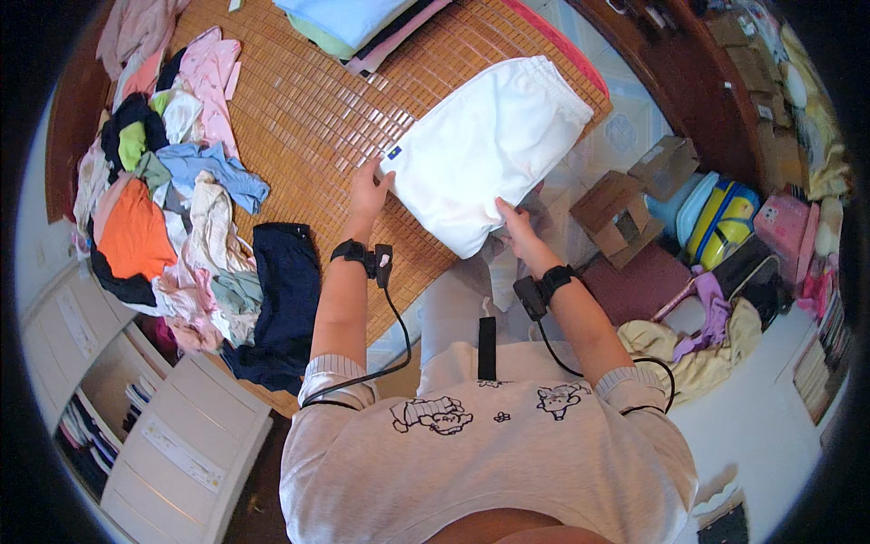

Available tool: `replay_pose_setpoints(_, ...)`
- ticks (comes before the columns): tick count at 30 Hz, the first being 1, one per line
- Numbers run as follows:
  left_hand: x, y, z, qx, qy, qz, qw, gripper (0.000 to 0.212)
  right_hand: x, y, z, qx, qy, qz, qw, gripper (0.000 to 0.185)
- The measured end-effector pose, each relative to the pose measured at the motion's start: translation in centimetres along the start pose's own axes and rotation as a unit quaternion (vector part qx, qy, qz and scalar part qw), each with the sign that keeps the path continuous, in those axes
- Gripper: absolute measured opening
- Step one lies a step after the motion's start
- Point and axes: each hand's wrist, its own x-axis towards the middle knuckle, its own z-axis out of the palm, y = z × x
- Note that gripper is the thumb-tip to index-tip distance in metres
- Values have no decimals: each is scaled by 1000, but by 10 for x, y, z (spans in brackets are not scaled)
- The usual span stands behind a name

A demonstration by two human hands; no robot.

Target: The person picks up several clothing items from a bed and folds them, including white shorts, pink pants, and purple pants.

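White shorts or trousers (476,149) with a gathered elastic waistband lie folded lengthwise on a brown woven mat (326,136), their near edge reaching past the mat's edge. A small blue tag shows at their left corner. My left hand (372,190) touches that corner, its thumb and fingers spread around it. Under the near right edge, my right hand (518,228) grips the white cloth, thumb on top and fingers partly hidden. Each wrist wears a black strap with a small cabled device.
A heap of mixed clothes (170,204) covers the mat's left side, beside a navy garment (285,292). Folded clothes (360,27) are stacked at the far edge. Drawers (183,428) stand open at lower left. Cardboard boxes (615,211) and a yellow-blue bag (722,221) lie at right.
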Motion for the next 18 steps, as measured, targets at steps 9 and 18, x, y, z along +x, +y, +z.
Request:
replay_pose_setpoints(9,3,8,-9,14,7,94,995,30,-34,48,29,36,-113,-36,992,99)
replay_pose_setpoints(18,-14,-17,-8,-186,-73,-76,977,29,-24,101,40,90,-64,8,994,74)
